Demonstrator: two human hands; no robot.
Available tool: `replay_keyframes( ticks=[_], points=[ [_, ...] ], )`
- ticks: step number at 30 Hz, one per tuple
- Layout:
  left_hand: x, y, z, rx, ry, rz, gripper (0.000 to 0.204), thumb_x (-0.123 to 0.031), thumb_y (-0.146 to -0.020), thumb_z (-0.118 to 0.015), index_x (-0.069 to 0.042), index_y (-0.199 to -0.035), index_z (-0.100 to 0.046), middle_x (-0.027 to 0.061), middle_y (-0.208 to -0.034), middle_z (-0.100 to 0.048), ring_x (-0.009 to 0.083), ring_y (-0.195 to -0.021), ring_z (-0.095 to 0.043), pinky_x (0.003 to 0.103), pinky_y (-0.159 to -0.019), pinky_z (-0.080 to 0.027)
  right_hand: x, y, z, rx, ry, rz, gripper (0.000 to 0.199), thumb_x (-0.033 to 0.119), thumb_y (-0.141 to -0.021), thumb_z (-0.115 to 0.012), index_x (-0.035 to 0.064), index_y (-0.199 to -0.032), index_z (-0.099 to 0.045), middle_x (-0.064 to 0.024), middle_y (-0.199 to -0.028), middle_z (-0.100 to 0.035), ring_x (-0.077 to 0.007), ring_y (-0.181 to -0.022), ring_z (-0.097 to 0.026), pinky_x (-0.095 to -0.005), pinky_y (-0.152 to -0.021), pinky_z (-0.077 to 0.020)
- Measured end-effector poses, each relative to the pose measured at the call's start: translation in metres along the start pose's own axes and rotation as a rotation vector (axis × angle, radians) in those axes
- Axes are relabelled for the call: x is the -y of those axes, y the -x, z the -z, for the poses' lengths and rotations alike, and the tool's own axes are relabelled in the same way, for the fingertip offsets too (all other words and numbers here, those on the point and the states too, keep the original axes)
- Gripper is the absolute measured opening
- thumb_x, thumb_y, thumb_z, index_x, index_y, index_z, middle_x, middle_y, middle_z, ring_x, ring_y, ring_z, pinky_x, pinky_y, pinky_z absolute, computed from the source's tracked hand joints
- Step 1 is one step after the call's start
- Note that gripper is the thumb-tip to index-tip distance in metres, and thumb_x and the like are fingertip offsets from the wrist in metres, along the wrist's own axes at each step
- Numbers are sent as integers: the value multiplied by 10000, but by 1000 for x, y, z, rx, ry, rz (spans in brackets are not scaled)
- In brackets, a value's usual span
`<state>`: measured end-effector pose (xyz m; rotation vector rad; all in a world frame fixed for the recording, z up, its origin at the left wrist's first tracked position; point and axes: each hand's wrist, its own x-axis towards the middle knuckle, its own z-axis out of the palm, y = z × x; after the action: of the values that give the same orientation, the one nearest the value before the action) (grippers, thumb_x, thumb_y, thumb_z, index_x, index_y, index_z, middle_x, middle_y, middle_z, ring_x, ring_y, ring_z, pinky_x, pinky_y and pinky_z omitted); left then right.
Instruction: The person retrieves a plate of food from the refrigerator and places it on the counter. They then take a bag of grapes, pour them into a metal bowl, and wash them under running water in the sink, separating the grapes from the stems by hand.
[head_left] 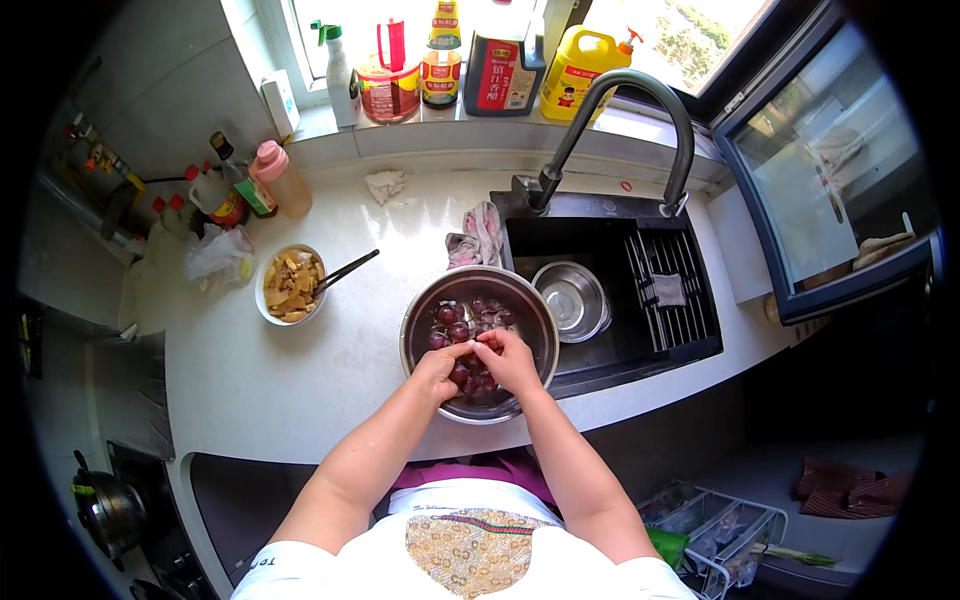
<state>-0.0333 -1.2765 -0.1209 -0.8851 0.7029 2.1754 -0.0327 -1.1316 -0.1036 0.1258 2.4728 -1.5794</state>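
A wide metal bowl (pixel 410 335) stands on the counter beside the sink, with dark red grapes (pixel 459 332) lying in it, apparently in water. Over the grapes, my left hand (pixel 440 368) and my right hand (pixel 508 362) meet fingertip to fingertip. Each has its thumb and fingers pinched together. Whatever lies between the fingertips is too small and covered to make out. More grapes show just beneath and between the hands.
Right of the bowl is a black sink (pixel 630 370) holding a smaller metal bowl (pixel 572 300), under a tall faucet (pixel 640 80). A cloth (pixel 478 236) lies behind. Leftward stand a bowl of food pieces (pixel 290 285) with chopsticks (pixel 347 272) and several bottles (pixel 280 180).
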Motion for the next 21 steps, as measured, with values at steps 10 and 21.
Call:
replay_keyframes(
  ticks=[10,21],
  points=[
    [0,15,-18,-129,91,-46,293,-389,-927,-483,-139,-1029,-595,53,-1090,-615,272,-974,-586,538,-861,-439,40,-4,-20,-217,658,488,257,154,-744,-631,110,-993,-673,-110,-943,-574,-319,-928,-538,-412,-821,-455],
    [13,1,1,11,-90,-187,232,-87,-910,-525,-54,-1139,-527,133,-1104,-603,276,-1011,-602,514,-904,-477,2,3,21,-174,340,-95,170,136,-785,-613,34,-920,-628,-155,-872,-668,-307,-833,-646,-374,-759,-504]
  ],
)
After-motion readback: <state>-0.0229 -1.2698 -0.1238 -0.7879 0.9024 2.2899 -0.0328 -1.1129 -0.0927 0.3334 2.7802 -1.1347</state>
